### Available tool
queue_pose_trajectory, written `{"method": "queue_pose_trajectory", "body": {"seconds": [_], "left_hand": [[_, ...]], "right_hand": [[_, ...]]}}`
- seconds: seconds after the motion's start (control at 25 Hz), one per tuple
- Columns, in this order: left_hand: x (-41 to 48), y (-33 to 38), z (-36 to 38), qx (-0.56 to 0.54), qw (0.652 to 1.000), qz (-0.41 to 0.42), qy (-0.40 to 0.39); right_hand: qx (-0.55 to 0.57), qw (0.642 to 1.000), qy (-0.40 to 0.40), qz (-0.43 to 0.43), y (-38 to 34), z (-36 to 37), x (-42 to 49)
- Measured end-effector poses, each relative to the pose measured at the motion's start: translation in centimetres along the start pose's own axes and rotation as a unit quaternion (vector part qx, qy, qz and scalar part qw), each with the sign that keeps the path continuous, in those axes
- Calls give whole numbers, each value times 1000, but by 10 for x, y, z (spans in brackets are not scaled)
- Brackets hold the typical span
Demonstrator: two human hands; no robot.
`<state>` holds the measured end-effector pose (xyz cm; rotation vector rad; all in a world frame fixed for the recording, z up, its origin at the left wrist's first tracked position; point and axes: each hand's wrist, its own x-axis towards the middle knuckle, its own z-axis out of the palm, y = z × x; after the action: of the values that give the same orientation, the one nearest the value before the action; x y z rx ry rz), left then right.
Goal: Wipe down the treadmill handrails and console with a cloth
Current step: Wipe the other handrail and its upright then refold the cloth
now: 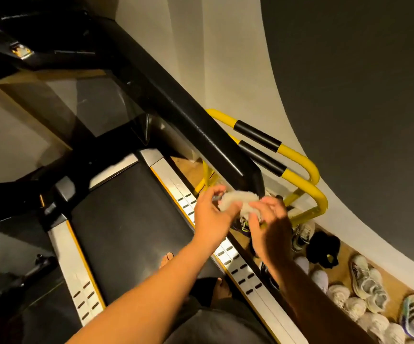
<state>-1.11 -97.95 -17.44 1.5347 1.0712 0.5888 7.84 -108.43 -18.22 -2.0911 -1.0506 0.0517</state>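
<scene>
A white fluffy cloth (235, 199) is bunched between my two hands, just below the near end of the treadmill's black right handrail (201, 125). My left hand (210, 219) pinches the cloth's left end with fingers and thumb. My right hand (267, 222) grips its right end, fingers curled over it. The cloth sits close to the handrail's end cap; contact cannot be told. The black console (15, 45) lies at the upper left, away from both hands.
The black running belt (131, 219) with silver side rails (240, 266) runs beneath my arms, my feet on it. A yellow-and-black metal frame (297, 167) stands right of the handrail. Several shoes (364, 281) crowd the wooden floor by the curved wall.
</scene>
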Motion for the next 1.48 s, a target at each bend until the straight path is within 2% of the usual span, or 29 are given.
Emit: {"method": "queue_pose_trajectory", "body": {"seconds": [0.08, 0.2, 0.32, 0.4, 0.48, 0.52, 0.56, 0.68, 0.76, 0.84, 0.96, 1.04, 1.12, 1.24, 1.28, 1.36, 1.4, 1.48], "left_hand": [[13, 30, 0, -75, 996, 17, 53], [10, 52, 16, -160, 980, -10, 115], [-4, 31, 28, -153, 979, -78, 114], [-14, 9, 32, -116, 973, -189, 62], [-24, -2, 34, -138, 949, -284, 20], [-25, 1, 33, -159, 947, -280, 15], [-22, 8, 30, -170, 956, -237, 21], [-8, 37, 17, -163, 981, -72, 71], [-1, 43, 18, -173, 979, -44, 95], [-5, 36, 21, -134, 986, -50, 85], [-7, 0, 17, -32, 995, -93, -4], [-6, -10, 13, -61, 989, -137, -17], [-3, 2, 15, -147, 972, -182, 10], [4, 20, 15, -331, 905, -265, 28], [9, 22, 13, -373, 890, -263, 20], [18, 19, 8, -414, 881, -230, -13], [22, 18, 4, -428, 878, -215, -14], [39, 23, -4, -452, 865, -218, 22]], "right_hand": [[-5, 996, 34, -78, -15, -12, 41], [-29, 992, 48, -113, -14, -12, 63], [-49, 975, 36, -216, 11, 3, 40], [-75, 986, -21, -148, 30, 6, 14], [-79, 992, -75, -68, 40, -1, -9], [-74, 993, -77, -49, 37, -8, -11], [-65, 995, -60, -44, 29, -14, -3], [-64, 989, 41, -127, -11, -22, 45], [-71, 989, 65, -113, -25, -14, 68], [-76, 988, 57, -118, -13, -5, 55], [-84, 989, -19, -120, 27, 4, 2], [-69, 991, -58, -100, 30, -1, -11], [-62, 986, -68, -137, 7, -13, 12], [-108, 961, -126, -223, -22, -25, 47], [-117, 956, -142, -227, -26, -25, 58], [-161, 937, -153, -269, -34, -18, 71], [-192, 915, -161, -316, -41, -14, 80], [-280, 839, -177, -432, -53, -2, 108]]}}
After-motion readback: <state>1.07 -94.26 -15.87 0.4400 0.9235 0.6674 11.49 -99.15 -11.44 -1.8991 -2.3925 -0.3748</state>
